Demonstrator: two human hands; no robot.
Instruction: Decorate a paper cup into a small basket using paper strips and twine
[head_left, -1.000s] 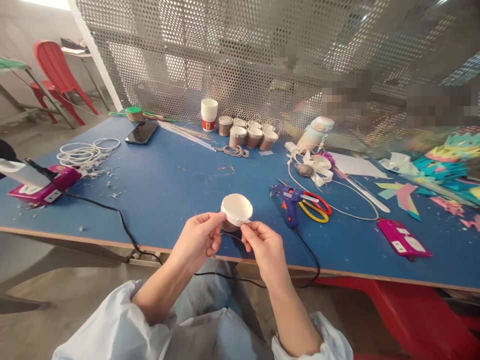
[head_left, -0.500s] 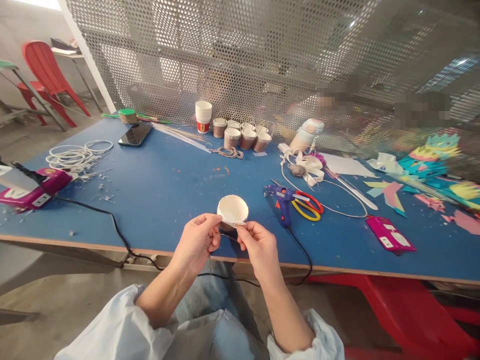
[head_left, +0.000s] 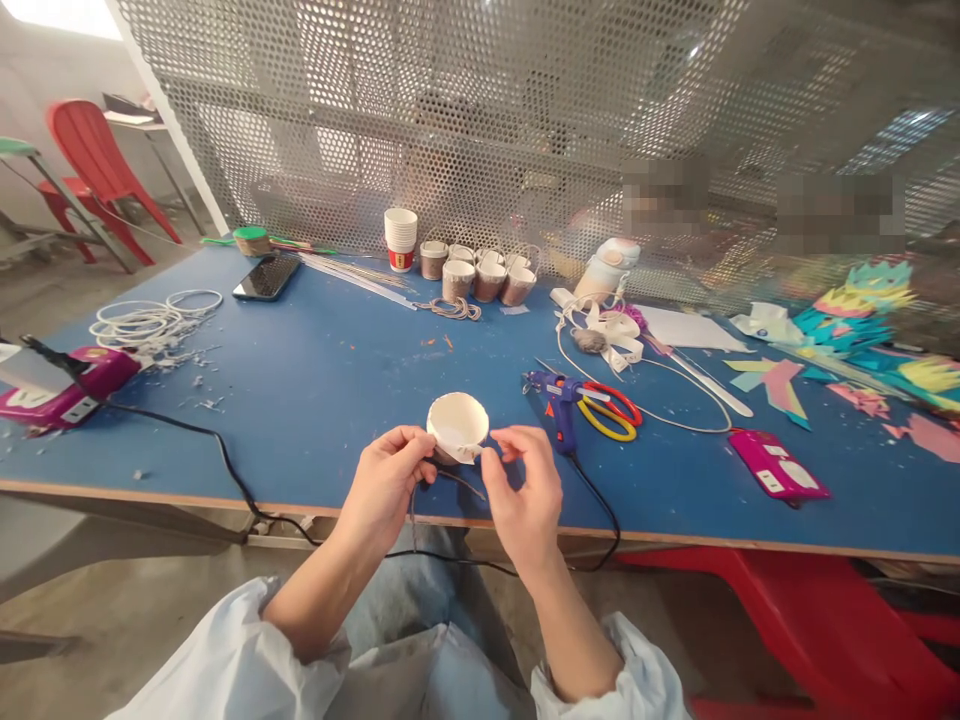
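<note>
A small paper cup (head_left: 459, 418), brown around its side with a white strip along the rim, stands upright near the table's front edge. At the rim's left, my left hand (head_left: 391, 470) is closed, thumb and forefinger pinching the cup. My right hand (head_left: 525, 485) is just right of the cup, thumb and forefinger apart with nothing visible between them. Close to that thumb, a loose end of the white strip (head_left: 466, 455) sticks out from the rim. A thin brown cord (head_left: 461, 484) trails below the cup, and part of it hangs under my left hand.
On the blue table (head_left: 315, 400), a glue gun (head_left: 559, 400) and scissors (head_left: 611, 412) lie right of my hands. Several brown-wrapped cups (head_left: 489, 278) and a paper cup stack (head_left: 400, 240) stand behind. A black cable (head_left: 225, 450) crosses the front edge; a phone (head_left: 266, 277) lies back left.
My right thumb and forefinger have come off the cup's rim and spread apart. The white strip's end now sticks out. My left hand keeps its pinch.
</note>
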